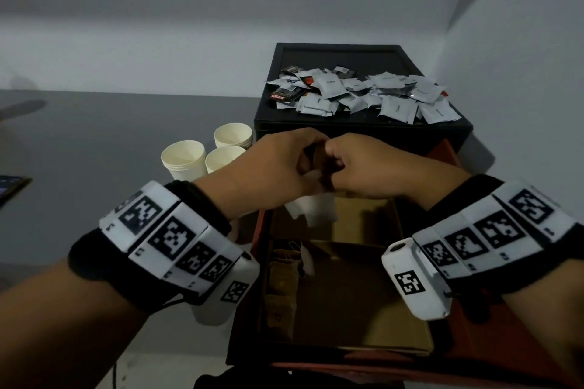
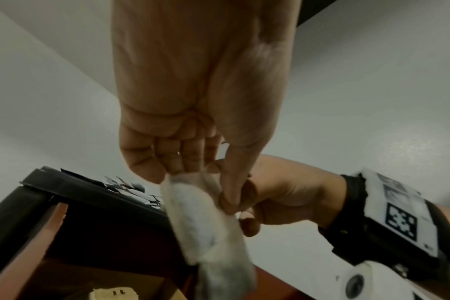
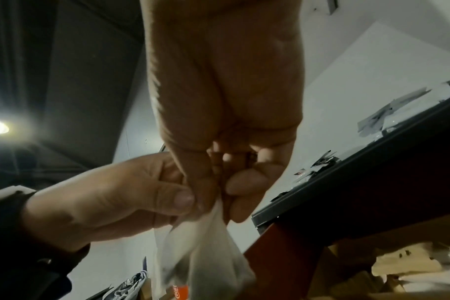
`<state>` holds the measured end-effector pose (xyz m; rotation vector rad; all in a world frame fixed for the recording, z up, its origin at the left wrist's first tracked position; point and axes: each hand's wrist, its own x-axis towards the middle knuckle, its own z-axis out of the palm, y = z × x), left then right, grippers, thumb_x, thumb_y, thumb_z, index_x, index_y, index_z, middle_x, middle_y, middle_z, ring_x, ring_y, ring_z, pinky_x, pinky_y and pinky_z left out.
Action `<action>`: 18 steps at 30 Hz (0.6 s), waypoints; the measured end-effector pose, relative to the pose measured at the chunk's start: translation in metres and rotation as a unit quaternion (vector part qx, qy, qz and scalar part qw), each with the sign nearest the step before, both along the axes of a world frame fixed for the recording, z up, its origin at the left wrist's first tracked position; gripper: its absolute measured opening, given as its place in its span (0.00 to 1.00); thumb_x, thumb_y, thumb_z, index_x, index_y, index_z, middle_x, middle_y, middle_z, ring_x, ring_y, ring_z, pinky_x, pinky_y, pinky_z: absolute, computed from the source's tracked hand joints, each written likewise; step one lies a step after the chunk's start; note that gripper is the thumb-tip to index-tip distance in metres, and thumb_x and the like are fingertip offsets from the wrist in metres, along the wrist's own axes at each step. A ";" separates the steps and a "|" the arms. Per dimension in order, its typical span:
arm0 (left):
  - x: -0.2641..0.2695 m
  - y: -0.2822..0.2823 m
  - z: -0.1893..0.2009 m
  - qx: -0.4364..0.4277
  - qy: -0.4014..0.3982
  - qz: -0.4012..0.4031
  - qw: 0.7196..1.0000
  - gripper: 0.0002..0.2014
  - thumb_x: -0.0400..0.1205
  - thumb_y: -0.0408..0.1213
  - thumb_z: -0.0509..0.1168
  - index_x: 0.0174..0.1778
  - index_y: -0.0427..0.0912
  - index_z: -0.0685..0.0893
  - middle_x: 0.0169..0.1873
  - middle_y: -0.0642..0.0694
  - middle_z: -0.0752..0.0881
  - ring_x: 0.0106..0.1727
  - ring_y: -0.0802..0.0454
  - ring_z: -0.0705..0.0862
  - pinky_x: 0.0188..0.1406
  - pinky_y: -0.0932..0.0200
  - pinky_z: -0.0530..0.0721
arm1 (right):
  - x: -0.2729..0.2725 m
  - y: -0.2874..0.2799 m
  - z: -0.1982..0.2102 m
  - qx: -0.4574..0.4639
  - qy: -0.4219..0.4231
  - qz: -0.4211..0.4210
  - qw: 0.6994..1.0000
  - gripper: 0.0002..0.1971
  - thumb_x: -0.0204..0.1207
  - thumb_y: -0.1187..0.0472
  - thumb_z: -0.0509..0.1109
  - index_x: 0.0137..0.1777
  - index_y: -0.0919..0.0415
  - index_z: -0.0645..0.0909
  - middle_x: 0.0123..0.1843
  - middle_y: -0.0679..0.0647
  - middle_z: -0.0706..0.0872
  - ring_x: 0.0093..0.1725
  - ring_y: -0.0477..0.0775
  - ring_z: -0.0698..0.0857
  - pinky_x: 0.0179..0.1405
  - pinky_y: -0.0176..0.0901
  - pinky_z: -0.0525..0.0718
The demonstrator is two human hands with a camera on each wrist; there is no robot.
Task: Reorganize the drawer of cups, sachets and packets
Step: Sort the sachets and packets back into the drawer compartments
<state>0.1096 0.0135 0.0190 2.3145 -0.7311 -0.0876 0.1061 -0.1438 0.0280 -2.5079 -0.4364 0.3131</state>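
Both hands meet above the open drawer [image 1: 261, 230]. My left hand [image 1: 301, 167] and right hand [image 1: 339, 167] each pinch the top of the same white tea bags [image 1: 311, 208], which hang down between them. In the left wrist view the tea bags [image 2: 206, 223] dangle from my left fingers [image 2: 190, 160], with the right hand [image 2: 283, 199] beside them. The right wrist view shows the same tea bags [image 3: 200, 253] from the other side. A pile of sachets [image 1: 363, 91] lies on the black box [image 1: 363, 128]. Three stacks of paper cups [image 1: 183, 158] stand to the left.
The drawer holds a cardboard liner [image 1: 347, 294] with brown tea bags [image 1: 281, 287] along its left side. The black box sits in a corner between grey walls. A dark flat object [image 1: 12, 186] lies at the far left edge.
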 end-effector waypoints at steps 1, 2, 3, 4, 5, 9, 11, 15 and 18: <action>0.001 0.001 0.001 -0.004 0.009 -0.002 1.000 0.22 0.75 0.37 0.73 0.65 0.50 0.78 0.36 0.58 0.84 0.37 0.65 0.81 0.42 0.71 0.79 | -0.003 0.000 0.000 0.039 0.009 -0.001 0.999 0.11 0.74 0.74 0.67 0.38 0.57 0.78 0.31 0.48 0.80 0.24 0.37 0.80 0.22 0.25 0.77; 0.001 0.003 0.001 -0.003 0.016 -0.004 1.000 0.23 0.74 0.36 0.73 0.64 0.50 0.78 0.36 0.56 0.85 0.36 0.63 0.82 0.43 0.66 0.81 | -0.005 -0.001 -0.001 0.077 0.022 -0.003 0.997 0.12 0.73 0.75 0.67 0.38 0.56 0.79 0.32 0.48 0.81 0.24 0.34 0.81 0.26 0.26 0.80; 0.001 0.005 0.000 -0.001 0.025 -0.004 1.000 0.24 0.73 0.34 0.74 0.64 0.51 0.78 0.36 0.53 0.87 0.37 0.62 0.84 0.45 0.63 0.82 | -0.006 -0.002 -0.002 0.108 0.034 -0.005 0.994 0.12 0.72 0.76 0.68 0.40 0.56 0.79 0.32 0.47 0.81 0.26 0.32 0.81 0.28 0.26 0.82; 0.001 0.006 0.000 -0.005 0.037 -0.002 0.999 0.24 0.73 0.32 0.74 0.63 0.51 0.78 0.36 0.51 0.88 0.38 0.60 0.85 0.46 0.61 0.83 | -0.008 -0.003 -0.004 0.129 0.043 -0.005 0.991 0.11 0.72 0.75 0.70 0.40 0.57 0.80 0.32 0.48 0.82 0.27 0.33 0.82 0.30 0.27 0.82; 0.000 0.007 -0.001 -0.014 0.049 0.000 0.999 0.24 0.73 0.30 0.74 0.62 0.51 0.79 0.36 0.50 0.89 0.38 0.59 0.86 0.46 0.60 0.83 | -0.009 -0.004 -0.005 0.142 0.048 -0.005 0.989 0.11 0.72 0.75 0.71 0.40 0.57 0.80 0.32 0.49 0.82 0.28 0.35 0.82 0.31 0.27 0.83; -0.005 0.013 -0.008 -0.050 0.069 0.002 0.996 0.18 0.73 0.27 0.74 0.54 0.49 0.81 0.28 0.54 0.85 0.24 0.70 0.80 0.31 0.76 0.76 | -0.013 -0.009 -0.007 0.174 0.054 0.007 0.983 0.10 0.70 0.74 0.73 0.40 0.58 0.83 0.32 0.49 0.84 0.30 0.38 0.83 0.33 0.28 0.84; -0.008 0.017 -0.012 -0.073 0.083 0.006 0.994 0.15 0.73 0.26 0.74 0.51 0.47 0.83 0.27 0.54 0.84 0.21 0.71 0.78 0.28 0.78 0.74 | -0.014 -0.011 -0.008 0.173 0.053 0.015 0.983 0.09 0.70 0.73 0.74 0.41 0.58 0.84 0.31 0.47 0.85 0.31 0.37 0.84 0.34 0.29 0.85; -0.014 0.019 -0.024 -0.107 0.094 0.015 0.990 0.12 0.73 0.27 0.73 0.47 0.48 0.85 0.28 0.53 0.86 0.29 0.65 0.82 0.33 0.74 0.78 | -0.017 -0.012 -0.013 0.162 0.058 0.031 0.985 0.10 0.70 0.71 0.74 0.42 0.54 0.85 0.34 0.45 0.84 0.32 0.35 0.84 0.34 0.29 0.85; -0.014 0.019 -0.030 -0.134 0.089 0.032 0.986 0.12 0.72 0.28 0.74 0.43 0.51 0.85 0.34 0.47 0.88 0.36 0.59 0.83 0.41 0.69 0.80 | -0.018 -0.009 -0.016 0.150 0.070 0.048 0.985 0.13 0.70 0.72 0.74 0.42 0.51 0.83 0.38 0.45 0.84 0.30 0.33 0.83 0.29 0.25 0.79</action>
